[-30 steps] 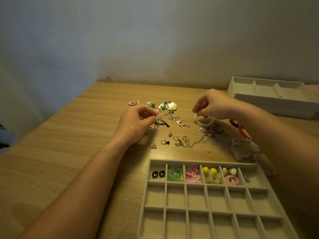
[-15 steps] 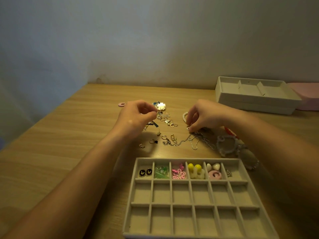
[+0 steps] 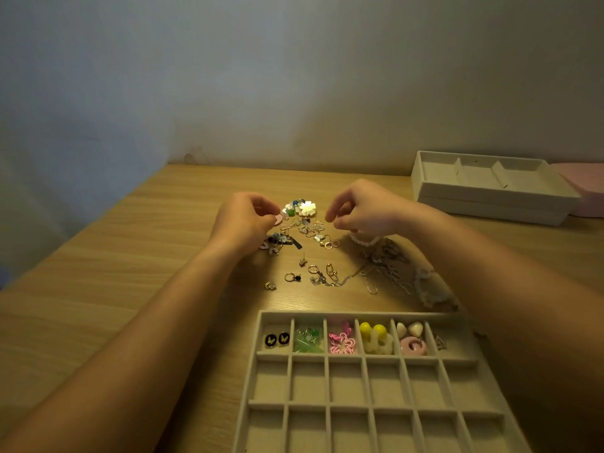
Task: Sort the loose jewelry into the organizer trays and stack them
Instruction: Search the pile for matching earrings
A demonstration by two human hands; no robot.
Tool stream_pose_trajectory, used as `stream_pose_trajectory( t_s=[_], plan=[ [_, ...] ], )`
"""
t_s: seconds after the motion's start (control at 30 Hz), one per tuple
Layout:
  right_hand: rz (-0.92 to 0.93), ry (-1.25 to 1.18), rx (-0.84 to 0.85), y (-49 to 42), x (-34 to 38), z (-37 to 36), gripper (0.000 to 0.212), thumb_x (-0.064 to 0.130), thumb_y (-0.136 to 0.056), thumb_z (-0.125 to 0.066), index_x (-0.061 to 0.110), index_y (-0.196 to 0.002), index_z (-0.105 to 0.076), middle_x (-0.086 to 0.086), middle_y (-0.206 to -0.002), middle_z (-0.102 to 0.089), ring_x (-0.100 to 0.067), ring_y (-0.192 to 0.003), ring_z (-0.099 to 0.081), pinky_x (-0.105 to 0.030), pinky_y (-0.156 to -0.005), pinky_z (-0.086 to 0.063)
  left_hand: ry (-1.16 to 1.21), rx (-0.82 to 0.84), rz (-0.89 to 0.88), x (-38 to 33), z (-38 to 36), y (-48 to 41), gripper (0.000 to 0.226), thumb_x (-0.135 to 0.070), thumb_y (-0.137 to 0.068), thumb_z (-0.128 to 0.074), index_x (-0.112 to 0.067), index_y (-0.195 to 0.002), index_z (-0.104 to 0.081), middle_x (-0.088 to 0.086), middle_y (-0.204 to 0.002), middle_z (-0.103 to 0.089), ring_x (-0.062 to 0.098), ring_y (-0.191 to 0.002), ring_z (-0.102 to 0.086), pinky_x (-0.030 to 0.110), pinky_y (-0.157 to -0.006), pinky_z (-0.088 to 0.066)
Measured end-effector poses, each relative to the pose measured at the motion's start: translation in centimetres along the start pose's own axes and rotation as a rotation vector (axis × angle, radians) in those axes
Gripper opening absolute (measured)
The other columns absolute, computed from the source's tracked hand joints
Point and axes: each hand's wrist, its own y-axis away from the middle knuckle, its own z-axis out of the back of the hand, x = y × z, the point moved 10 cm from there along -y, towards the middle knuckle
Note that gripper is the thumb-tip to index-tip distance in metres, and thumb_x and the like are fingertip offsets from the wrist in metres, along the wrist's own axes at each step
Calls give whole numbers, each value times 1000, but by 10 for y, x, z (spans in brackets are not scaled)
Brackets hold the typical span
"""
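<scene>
Loose jewelry [image 3: 314, 228] lies scattered mid-worktop [image 3: 130, 256], just beyond the tray [image 3: 327, 313], whose top row is filled. The left hand [image 3: 242, 220] pinches a small pink piece [image 3: 278, 219] in curled fingers. The right hand [image 3: 366, 207] bends its fingers above a white bracelet [image 3: 362, 240]; whether they grip anything, I cannot tell.

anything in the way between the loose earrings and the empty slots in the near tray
Nothing visible blocks it. Bare table lies between the loose earrings and the near tray; only its filled far row sits before the empty slots.
</scene>
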Motion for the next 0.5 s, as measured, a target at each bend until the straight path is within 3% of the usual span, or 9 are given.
stream_pose_trajectory(
  t_s=[0.1,0.27,0.4,0.5],
  plan=[
    [35,4,-35,-19,16,-11,16,13,-96,-66,24,-105,-74,12,-93,-66,-5,-89,-65,-15,-67,-49,-105,66,-35,-2,-13,-9,17,-15,-93,-69,-31,-90,-72,-2,-100,-72,9,-89,-64,30,-80,-54],
    [38,139,-55,-39,28,-22,17,30,-86,-80,26,-102,-76,13,-84,-59,-4,-78,-57,-19,-59,-40,-189,68,-130,-12,-22,-8,18,-18,-98,-61,-24,-107,-76,-6,-99,-68,-11,-74,-41,6,-70,-28],
    [39,237,-67,-42,31,-29,14,24,-87,-79,22,-101,-77,8,-95,-63,-11,-89,-57,-23,-69,-41,-43,8,-71,0,-15,-13,20,-15,-95,-62,-31,-94,-74,-9,-91,-69,0,-80,-61,26,-76,-54],
    [45,268,-50,-40,31,-29,8,20,-88,-78,23,-95,-77,8,-94,-65,-11,-91,-58,-26,-74,-44,27,-24,-51,3,-7,-12,22,-14,-94,-62,-34,-90,-71,-11,-89,-68,5,-86,-63,24,-71,-52]
  ],
)
